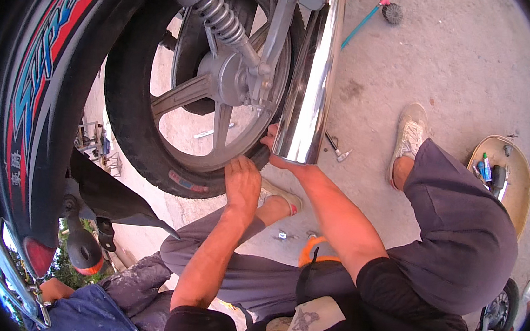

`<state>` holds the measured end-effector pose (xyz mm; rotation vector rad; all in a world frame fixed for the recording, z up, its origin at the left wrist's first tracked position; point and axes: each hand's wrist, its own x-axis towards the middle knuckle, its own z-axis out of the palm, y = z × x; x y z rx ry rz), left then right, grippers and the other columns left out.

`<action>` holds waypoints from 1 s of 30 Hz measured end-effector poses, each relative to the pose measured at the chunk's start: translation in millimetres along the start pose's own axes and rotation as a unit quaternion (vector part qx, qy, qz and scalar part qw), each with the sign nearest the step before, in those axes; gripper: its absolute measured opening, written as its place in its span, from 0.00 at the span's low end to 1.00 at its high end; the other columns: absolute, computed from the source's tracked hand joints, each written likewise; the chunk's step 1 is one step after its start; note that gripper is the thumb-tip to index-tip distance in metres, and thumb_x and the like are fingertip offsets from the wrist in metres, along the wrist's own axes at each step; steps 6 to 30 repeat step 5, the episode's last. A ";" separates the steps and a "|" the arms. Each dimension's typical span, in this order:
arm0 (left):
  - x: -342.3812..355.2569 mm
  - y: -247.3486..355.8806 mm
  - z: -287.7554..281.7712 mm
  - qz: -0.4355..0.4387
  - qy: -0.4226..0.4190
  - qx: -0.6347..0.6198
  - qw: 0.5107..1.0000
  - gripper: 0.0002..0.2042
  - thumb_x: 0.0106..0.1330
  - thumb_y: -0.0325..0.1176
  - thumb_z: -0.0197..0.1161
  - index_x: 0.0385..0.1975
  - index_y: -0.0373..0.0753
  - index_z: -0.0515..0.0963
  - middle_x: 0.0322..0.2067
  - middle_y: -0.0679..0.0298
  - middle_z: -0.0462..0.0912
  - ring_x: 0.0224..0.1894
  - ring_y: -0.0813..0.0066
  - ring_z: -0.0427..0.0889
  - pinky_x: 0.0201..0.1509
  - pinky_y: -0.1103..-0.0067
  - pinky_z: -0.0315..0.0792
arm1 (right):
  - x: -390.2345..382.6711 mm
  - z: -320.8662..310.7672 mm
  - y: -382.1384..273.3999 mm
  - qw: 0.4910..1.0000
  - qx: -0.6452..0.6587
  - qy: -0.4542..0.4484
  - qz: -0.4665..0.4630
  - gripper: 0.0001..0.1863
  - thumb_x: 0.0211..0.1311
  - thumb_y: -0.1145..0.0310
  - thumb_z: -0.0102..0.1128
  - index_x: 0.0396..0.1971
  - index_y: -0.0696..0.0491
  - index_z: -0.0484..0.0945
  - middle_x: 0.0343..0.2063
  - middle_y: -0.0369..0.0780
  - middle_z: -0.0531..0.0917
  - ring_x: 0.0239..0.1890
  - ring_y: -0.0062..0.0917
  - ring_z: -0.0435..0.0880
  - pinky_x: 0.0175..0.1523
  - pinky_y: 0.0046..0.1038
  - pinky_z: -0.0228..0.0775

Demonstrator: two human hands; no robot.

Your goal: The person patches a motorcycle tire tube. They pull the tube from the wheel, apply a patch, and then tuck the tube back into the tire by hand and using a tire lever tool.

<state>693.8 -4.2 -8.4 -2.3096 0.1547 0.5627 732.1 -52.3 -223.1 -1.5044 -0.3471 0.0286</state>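
A motorcycle's rear wheel, with a black tire (129, 130) and grey spoked rim (182, 99), stands in front of me. My left hand (242, 182) is closed over the tire's near edge, its fingertips against the sidewall beside the rim. Just to its right, my right hand (270, 139) is closed on the same tire. A chrome exhaust muffler (310, 80) covers much of that hand, leaving a few fingers and the wrist in view. A coil-spring shock absorber (222, 16) runs down to the hub (222, 78).
The red and black tail fairing (51, 62) and a turn signal (83, 247) are at left. A ratchet-like tool (341, 153) lies on the concrete. At right stands a tan basin (521, 190) of tools. Another person's blue clothing (88, 314) shows at lower left.
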 end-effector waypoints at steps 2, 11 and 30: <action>7.4 -1.4 -1.4 -0.006 -0.034 -0.006 0.999 0.10 0.62 0.30 0.58 0.40 0.36 0.81 0.38 0.63 0.81 0.43 0.66 0.81 0.46 0.74 0.74 | 5.0 10.5 -0.2 0.992 -0.117 0.030 -0.043 0.03 0.46 0.71 0.57 0.22 0.50 0.79 0.33 0.38 0.79 0.40 0.35 0.77 0.48 0.38 0.71; 27.7 1.0 -0.6 0.001 -0.038 0.027 0.999 0.07 0.62 0.31 0.59 0.37 0.40 0.82 0.34 0.67 0.83 0.39 0.68 0.84 0.40 0.74 0.75 | 21.5 5.6 0.0 0.977 -0.192 0.069 -0.062 0.01 0.44 0.71 0.58 0.20 0.49 0.78 0.31 0.38 0.78 0.39 0.34 0.77 0.46 0.39 0.70; 27.7 1.0 -0.6 0.001 -0.038 0.027 0.999 0.07 0.62 0.31 0.59 0.37 0.40 0.82 0.34 0.67 0.83 0.39 0.68 0.84 0.40 0.74 0.75 | 21.5 5.6 0.0 0.977 -0.192 0.069 -0.062 0.01 0.44 0.71 0.58 0.20 0.49 0.78 0.31 0.38 0.78 0.39 0.34 0.77 0.46 0.39 0.70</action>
